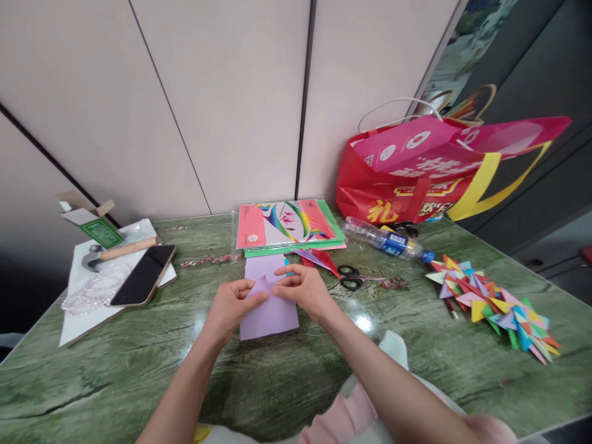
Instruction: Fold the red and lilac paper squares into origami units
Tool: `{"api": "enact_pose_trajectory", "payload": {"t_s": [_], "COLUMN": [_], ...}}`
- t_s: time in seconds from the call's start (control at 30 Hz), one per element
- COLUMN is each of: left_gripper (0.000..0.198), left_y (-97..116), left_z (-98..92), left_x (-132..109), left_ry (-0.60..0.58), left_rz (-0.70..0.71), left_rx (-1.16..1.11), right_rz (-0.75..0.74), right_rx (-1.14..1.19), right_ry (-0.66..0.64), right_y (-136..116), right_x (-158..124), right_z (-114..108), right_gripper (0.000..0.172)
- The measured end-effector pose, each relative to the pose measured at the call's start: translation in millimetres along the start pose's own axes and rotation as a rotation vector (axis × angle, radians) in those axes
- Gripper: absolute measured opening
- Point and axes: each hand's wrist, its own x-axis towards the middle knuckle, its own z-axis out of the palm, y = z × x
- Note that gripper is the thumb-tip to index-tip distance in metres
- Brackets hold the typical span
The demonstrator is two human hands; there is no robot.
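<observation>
Between my hands is a small piece of purple paper (263, 288) with a pointed fold at its top. My left hand (232, 303) pinches its left side between thumb and fingers. On the right edge, the thumb and fingers of my right hand (306, 288) close on the same piece. Directly under it, a larger purple sheet (269, 324) lies flat on the green table. Just right of my right hand are black-handled scissors (350, 277) and a red and purple folded paper (324, 260). Fingers hide part of the folded piece.
Packs of coloured paper (287, 225) lie against the wall. Right of them are a plastic bottle (388, 239), a red gift bag (402, 179) and several colourful folded-paper stars (494, 302). At left, a phone (144, 275), a hammer (124, 250), clear beads (95, 290) and a green box (99, 231) sit on a white board (76, 330).
</observation>
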Motion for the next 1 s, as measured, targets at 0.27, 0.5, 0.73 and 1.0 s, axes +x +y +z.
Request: {"api": "enact_pose_trajectory", "payload": {"t_s": [0.27, 0.5, 0.73, 1.0], "left_gripper": [0.029, 0.03, 0.024, 0.019], "left_y": [0.6, 1.7, 1.3, 4.2], "left_z": [0.0, 2.3, 2.8, 4.9], "left_x": [-0.3, -0.5, -0.6, -1.6], "left_ry": [-0.006, 0.029, -0.007, -0.057], "left_rz": [0.001, 0.028, 0.089, 0.119], "left_rx": [0.01, 0.033, 0.151, 0.168], "right_rz": [0.003, -0.038, -0.108, -0.084], "right_rx": [0.002, -0.012, -0.037, -0.02], "right_ry": [-0.006, -0.044, -0.086, -0.088], "right_y": [1.1, 5.6, 5.5, 6.6], "right_x": [0.5, 2.6, 2.9, 1.3], "right_z": [-0.4, 0.7, 1.6, -0.4], "right_gripper": [0.036, 0.031, 0.019, 0.016]}}
